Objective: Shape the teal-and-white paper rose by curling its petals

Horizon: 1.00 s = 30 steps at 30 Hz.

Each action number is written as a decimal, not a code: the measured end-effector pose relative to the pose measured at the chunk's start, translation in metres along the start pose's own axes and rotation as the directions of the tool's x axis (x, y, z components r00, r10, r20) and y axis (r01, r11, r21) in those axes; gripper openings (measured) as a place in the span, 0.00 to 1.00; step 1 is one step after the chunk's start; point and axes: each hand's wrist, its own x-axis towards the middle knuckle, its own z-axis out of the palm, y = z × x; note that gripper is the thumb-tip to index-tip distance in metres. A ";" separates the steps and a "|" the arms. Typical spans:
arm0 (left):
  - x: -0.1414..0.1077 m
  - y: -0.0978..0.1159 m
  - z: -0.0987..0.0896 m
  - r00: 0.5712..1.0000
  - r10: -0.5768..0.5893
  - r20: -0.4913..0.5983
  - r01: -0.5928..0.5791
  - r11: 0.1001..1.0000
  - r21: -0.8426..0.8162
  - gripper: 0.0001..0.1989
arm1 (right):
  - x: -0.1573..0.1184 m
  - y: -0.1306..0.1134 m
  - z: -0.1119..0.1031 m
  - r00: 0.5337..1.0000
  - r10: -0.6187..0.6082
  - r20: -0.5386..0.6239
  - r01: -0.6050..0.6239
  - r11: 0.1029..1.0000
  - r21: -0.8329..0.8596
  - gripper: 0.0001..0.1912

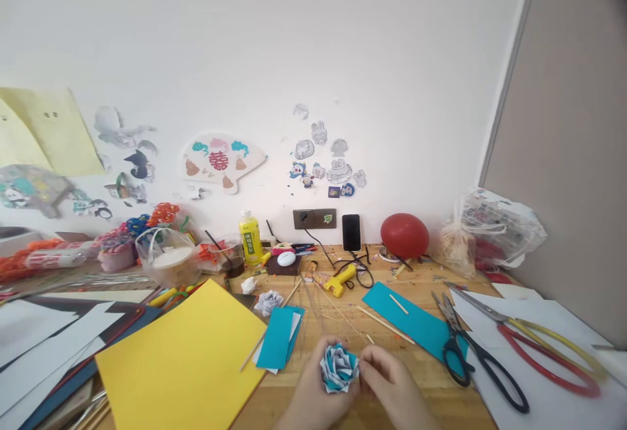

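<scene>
Flower (339, 368) (blue-white paper) faces up, axis tilted camera-ward.

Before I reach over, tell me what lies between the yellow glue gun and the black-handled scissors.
In the head view, a blue paper strip lies there, bearing a short stick.

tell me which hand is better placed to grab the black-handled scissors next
Probably the right hand: it is nearer the black-handled scissors, while the left hand cradles the paper flower.

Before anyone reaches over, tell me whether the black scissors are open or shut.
Open: the black scissors lie with their blade tips apart.
</scene>
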 end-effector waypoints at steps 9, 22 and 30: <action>0.001 -0.006 -0.001 1.000 0.019 0.011 -0.019 1.000 0.013 0.18 | 0.002 -0.002 -0.001 0.997 0.056 0.059 -0.059 0.996 0.064 0.11; 0.002 -0.008 -0.003 0.999 0.019 0.034 -0.019 1.000 -0.003 0.19 | -0.002 -0.010 0.000 0.997 0.004 0.080 -0.005 1.000 0.008 0.10; 0.002 -0.006 -0.004 1.000 -0.008 -0.002 0.008 1.000 0.004 0.17 | -0.002 -0.004 0.001 0.997 -0.005 0.076 0.014 0.993 -0.116 0.13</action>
